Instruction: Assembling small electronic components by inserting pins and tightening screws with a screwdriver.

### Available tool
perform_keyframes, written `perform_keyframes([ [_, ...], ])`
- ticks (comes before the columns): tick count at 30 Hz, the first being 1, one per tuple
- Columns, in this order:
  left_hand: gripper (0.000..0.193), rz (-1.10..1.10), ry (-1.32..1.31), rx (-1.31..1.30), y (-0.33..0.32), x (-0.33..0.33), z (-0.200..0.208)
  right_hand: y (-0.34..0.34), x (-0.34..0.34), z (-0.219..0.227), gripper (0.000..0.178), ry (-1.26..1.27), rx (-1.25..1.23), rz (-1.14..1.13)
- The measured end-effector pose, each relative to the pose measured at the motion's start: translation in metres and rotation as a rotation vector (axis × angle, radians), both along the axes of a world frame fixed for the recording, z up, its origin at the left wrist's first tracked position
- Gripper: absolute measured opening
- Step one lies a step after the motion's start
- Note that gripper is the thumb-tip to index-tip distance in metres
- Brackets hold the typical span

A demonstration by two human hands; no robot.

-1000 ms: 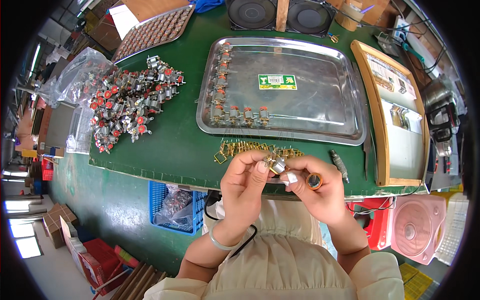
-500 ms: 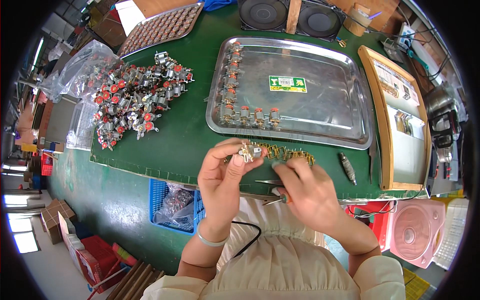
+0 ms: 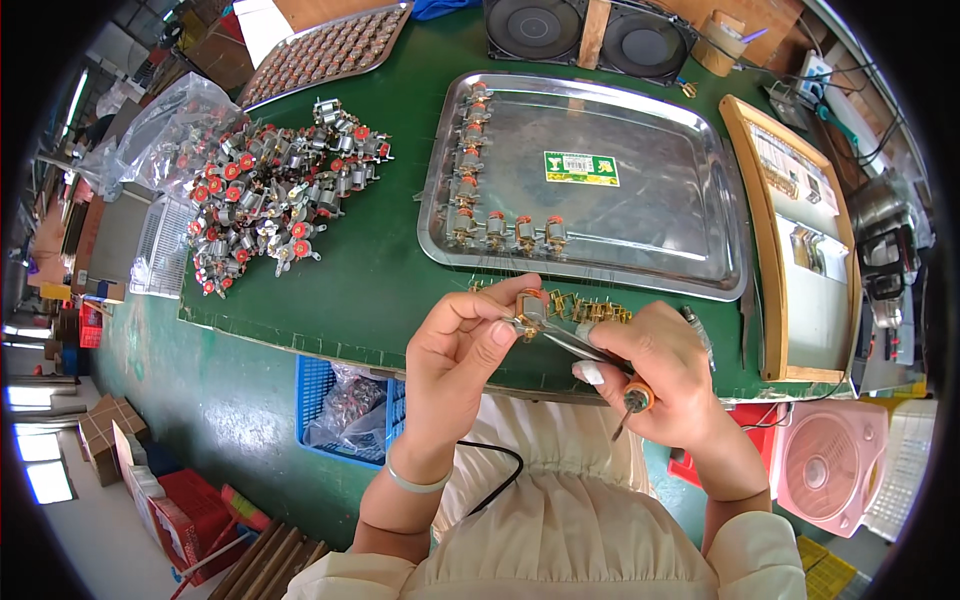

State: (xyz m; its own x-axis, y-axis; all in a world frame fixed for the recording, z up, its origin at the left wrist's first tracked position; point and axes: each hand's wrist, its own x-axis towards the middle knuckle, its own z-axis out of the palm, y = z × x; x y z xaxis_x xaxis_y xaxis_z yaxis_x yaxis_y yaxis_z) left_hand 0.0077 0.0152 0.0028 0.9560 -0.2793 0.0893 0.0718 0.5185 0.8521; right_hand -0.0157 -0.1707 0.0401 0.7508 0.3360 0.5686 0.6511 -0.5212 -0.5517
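Observation:
Between the thumb and fingers of my left hand [image 3: 462, 345] is a small silver motor [image 3: 531, 305] with a reddish end and brass-coloured metal at its base. My right hand [image 3: 660, 365] grips steel tweezers [image 3: 572, 343], their tips up against the motor. Tucked in the same hand is an orange-handled tool [image 3: 638, 396], its thin metal shaft pointing down; its exact kind is unclear. Just beyond my hands lie several loose brass brackets [image 3: 590, 308]. Further back, a shiny metal tray [image 3: 640, 235] bears similar motors in an L along its left and near sides.
A heap of motors [image 3: 285, 190] lies left, beside a clear plastic bag [image 3: 180, 130]. A fuller tray [image 3: 330, 50] sits behind. Two black speaker-like units [image 3: 640, 45] stand at the back. A wooden-framed case [image 3: 765, 230] is right; a blue basket [image 3: 345, 410] is below the table edge.
My right hand has picked up the tweezers from the table edge and brought their tips to the motor. My left hand has turned the motor and shifted slightly right.

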Motion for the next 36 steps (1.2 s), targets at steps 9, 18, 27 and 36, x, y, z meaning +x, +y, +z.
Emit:
perform_keyframes([
  [9,0.01,-0.011,-0.119,0.086,-0.003,-0.002,0.001,0.001,0.002,-0.005,0.032,-0.057,-0.051,-0.018],
  [18,0.023,0.015,-0.26,0.122,-0.006,0.002,0.0,0.003,-0.006,-0.002,0.023,0.132,0.026,-0.001],
  [27,0.025,0.008,-0.498,0.125,-0.008,0.005,0.0,-0.008,-0.011,-0.003,0.01,1.292,1.072,0.42],
  [36,0.029,0.134,-0.488,0.137,-0.011,0.007,-0.001,0.001,-0.013,-0.033,0.027,0.054,-0.289,-0.086],
])
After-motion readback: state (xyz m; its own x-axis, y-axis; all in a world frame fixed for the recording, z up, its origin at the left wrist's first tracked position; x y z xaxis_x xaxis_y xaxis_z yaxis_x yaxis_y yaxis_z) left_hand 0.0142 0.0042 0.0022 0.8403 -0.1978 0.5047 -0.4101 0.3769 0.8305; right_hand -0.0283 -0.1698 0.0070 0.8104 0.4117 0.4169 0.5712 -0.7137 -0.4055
